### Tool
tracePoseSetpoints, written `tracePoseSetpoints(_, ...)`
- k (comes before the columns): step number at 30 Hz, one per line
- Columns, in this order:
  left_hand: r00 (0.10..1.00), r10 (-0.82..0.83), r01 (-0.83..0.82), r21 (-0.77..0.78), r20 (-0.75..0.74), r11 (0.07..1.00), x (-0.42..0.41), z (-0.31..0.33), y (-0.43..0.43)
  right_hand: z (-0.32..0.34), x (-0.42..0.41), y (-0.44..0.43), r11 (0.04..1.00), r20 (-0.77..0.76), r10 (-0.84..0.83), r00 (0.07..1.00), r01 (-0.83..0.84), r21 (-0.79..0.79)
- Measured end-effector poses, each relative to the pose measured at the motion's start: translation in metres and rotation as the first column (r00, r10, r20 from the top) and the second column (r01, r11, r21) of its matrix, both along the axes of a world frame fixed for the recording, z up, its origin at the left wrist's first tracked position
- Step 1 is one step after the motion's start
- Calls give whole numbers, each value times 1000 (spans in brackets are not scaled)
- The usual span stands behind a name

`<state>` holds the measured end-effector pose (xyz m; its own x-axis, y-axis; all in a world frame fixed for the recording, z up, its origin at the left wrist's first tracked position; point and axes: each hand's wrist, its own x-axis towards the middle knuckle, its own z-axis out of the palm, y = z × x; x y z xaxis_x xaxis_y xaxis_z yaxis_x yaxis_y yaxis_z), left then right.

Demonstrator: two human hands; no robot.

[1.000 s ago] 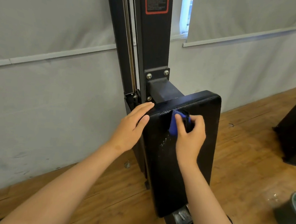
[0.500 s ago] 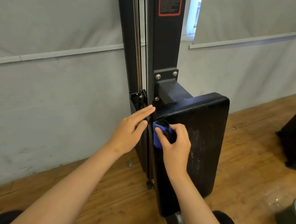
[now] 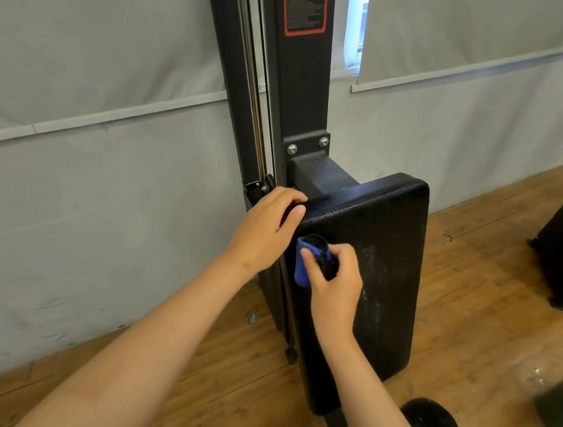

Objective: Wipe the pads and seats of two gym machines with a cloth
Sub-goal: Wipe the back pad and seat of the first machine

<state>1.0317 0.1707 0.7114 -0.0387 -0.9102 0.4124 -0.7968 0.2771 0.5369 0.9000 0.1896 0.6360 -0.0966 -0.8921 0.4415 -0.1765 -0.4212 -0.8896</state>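
Person's right hand (image 3: 335,287) clutches a bunched blue cloth (image 3: 302,272) against the upper-left face of an upright black pad (image 3: 387,275); left hand (image 3: 264,232) curls over the pad's top corner, steadying it. White smears (image 3: 377,257) on pad's right: looks only part wiped, w/ seats & 2nd machine likely to come.

body | left hand (image 3: 264,232); right hand (image 3: 335,287) | both forearms bare to frame edge

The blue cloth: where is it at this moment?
In the head view, the blue cloth is bunched in the right hand, against the upper left edge of the black upright pad, below the left hand gripping the pad's top corner.
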Motion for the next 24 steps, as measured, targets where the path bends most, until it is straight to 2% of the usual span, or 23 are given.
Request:
tracePoseSetpoints(3, 1000, 24, -24, -3, -15, 1000, -8, 3, -9, -12, -11, -1, 996, 29, -42, 999, 40, 74)
tracePoseSetpoints(7, 997, 77, -80, 89, 30, 993, -29, 3, -23, -5, -28, -19, 984, 100, -155, 983, 145, 102)
tracePoseSetpoints(10, 973, 205, -201, -45, 104, 979, -39, -8, -25, 4, -32, -28, 978, 147, -195, 970, 181, 106)
tracePoseSetpoints(13, 966, 240, -225, -139, 100, 964, -38, -14, -24, 5, -28, -26, 980, 179, -184, 966, 166, 106)
tracePoseSetpoints(19, 962, 266, -255, -141, 65, 957, -40, -15, -25, -9, -27, -26, 994, 69, -82, 994, 77, 74)
tracePoseSetpoints(24, 954, 286, -274, -131, 86, 953, -42, -15, -24, 3, -57, -56, 980, 148, -190, 971, 177, 93)
